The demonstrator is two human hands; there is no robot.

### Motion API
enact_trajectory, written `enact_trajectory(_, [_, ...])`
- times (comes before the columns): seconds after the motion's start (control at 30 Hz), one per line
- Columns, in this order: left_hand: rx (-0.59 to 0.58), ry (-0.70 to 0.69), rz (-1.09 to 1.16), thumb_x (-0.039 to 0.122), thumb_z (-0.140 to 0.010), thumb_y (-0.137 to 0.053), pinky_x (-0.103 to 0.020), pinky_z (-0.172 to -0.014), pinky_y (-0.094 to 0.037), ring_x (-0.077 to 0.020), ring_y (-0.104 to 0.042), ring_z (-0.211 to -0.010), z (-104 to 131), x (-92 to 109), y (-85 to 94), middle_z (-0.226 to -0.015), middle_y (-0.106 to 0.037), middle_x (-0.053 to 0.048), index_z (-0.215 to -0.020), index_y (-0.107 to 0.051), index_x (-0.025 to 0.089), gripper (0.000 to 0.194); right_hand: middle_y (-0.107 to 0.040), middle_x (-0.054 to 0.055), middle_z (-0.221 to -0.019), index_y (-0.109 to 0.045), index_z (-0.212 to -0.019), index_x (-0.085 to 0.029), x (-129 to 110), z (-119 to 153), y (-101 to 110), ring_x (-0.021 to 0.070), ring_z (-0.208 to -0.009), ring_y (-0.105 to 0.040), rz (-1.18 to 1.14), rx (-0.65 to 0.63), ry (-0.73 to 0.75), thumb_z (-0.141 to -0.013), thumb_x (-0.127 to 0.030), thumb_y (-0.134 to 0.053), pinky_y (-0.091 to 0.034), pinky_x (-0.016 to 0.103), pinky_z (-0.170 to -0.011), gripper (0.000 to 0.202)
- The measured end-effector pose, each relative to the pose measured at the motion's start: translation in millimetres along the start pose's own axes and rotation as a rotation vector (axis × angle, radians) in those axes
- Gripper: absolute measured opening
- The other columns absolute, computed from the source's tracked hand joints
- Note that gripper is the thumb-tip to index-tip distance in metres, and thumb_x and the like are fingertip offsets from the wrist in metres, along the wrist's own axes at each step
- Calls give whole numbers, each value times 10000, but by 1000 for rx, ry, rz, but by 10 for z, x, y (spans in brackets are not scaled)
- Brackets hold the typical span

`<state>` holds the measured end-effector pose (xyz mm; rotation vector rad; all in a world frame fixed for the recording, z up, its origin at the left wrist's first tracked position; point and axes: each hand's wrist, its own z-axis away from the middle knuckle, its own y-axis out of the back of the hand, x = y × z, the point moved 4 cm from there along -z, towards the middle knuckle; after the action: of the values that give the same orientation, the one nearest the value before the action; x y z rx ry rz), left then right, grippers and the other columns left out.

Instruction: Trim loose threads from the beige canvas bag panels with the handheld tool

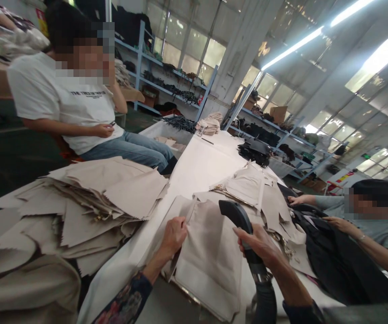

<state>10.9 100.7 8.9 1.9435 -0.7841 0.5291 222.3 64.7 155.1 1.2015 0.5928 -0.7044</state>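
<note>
A beige fabric piece [210,252] with a metal zip along its lower edge lies on the white table [194,157]. My left hand [175,233] is closed on the upper left edge of this piece. In my right hand [256,243] is a black curved nozzle [237,216] on a hose, its tip over the upper right part of the piece. Further beige pieces [248,184] with zips and chains lie just beyond and to the right.
A large pile of beige pieces [89,202] is at the left. One person [69,99] sits behind it; another person [376,225] at the right handles black fabric [336,256]. Black pieces [254,150] and a beige stack [210,123] lie further back, before shelves.
</note>
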Motion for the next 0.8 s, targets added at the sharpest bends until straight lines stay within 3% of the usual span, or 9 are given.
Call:
enact_trajectory(0.17, [-102,109,176,200,-750,-415,-220,-484,-320,-136,-502,-535,-113,-99,105,-534,-522,4,-582,-561,136,231,-541,-36,-495,-488,-671,-167,77,223,-86,85,-406,-502,-67,-65,-10,-785,-476,-567,-434,193,-404,339])
enact_trajectory(0.33, [-195,407,813,296,-666,-559,-234,-518,-362,-152,-515,-564,-68,-92,94,-531,-550,7,-605,-613,122,192,-538,-41,-511,-476,-726,-169,63,160,-363,92,-417,-513,-97,-159,8,-788,-412,-564,-456,210,-415,267])
enact_trajectory(0.4, [-213,467,921,301,-632,-600,-239,-533,-380,-153,-522,-572,-65,-110,80,-539,-568,0,-620,-628,115,189,-549,-35,-534,-477,-731,-168,48,157,-443,97,-438,-537,-84,-194,20,-785,-395,-571,-456,206,-425,251])
enact_trajectory(0.67, [-236,545,982,340,-604,-630,-255,-554,-415,-144,-537,-560,-82,-214,-3,-608,-619,-41,-713,-666,80,284,-528,-54,-512,-502,-819,-153,63,656,-741,90,-418,-505,12,-333,-21,-781,-330,-566,-371,168,-378,192])
enact_trajectory(0.73, [-232,549,949,347,-595,-628,-257,-553,-417,-145,-537,-559,-77,-186,11,-602,-619,-41,-692,-662,87,279,-535,-44,-577,-523,-888,-145,117,797,-854,101,-442,-526,35,-374,-38,-784,-327,-551,-384,180,-389,211])
enact_trajectory(0.8, [-219,544,893,344,-590,-617,-258,-554,-419,-153,-541,-570,-75,-137,50,-591,-616,-33,-668,-654,102,257,-603,18,-749,-554,-977,-143,213,911,-905,161,-612,-615,125,-352,-38,-765,-337,-583,-473,235,-519,289])
